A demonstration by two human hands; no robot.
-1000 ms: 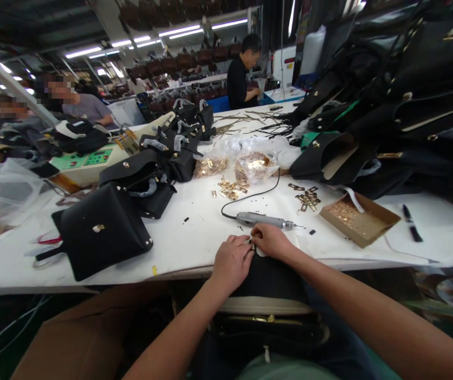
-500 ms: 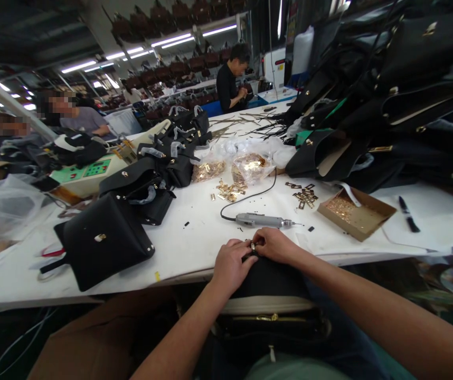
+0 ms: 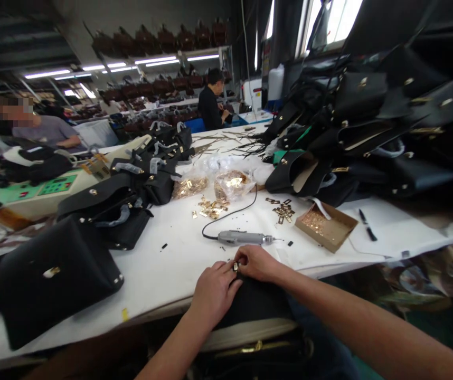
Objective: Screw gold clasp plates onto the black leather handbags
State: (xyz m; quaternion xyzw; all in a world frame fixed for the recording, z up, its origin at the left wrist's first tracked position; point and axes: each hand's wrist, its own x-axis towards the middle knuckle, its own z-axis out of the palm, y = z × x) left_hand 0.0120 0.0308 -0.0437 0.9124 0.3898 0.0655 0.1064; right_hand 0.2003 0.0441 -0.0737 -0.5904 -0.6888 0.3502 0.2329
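A black handbag (image 3: pixel 256 302) lies at the table's front edge, its gold zipper (image 3: pixel 250 347) showing below the flap. My left hand (image 3: pixel 215 289) grips the flap near its far edge, thumb on top. My right hand (image 3: pixel 257 263) pinches at a small gold metal clasp (image 3: pixel 235 266) on that edge; its fingertips partly cover the clasp. Just beyond my hands a grey electric screwdriver (image 3: pixel 242 237) rests on the table, its bit pointing right.
Loose gold plates (image 3: pixel 211 207) and plastic bags of fittings (image 3: pixel 232 184) lie mid-table. To the right are darker metal frames (image 3: pixel 283 211), a cardboard box (image 3: pixel 339 232) and a knife (image 3: pixel 367 224). Black bags (image 3: pixel 68 274) stand left, more piled right. A co-worker (image 3: pixel 213 103) sits beyond.
The camera view has turned slightly, so the table and hands appear further left and lower. Both hands stay at the clasp, with only small finger shifts.
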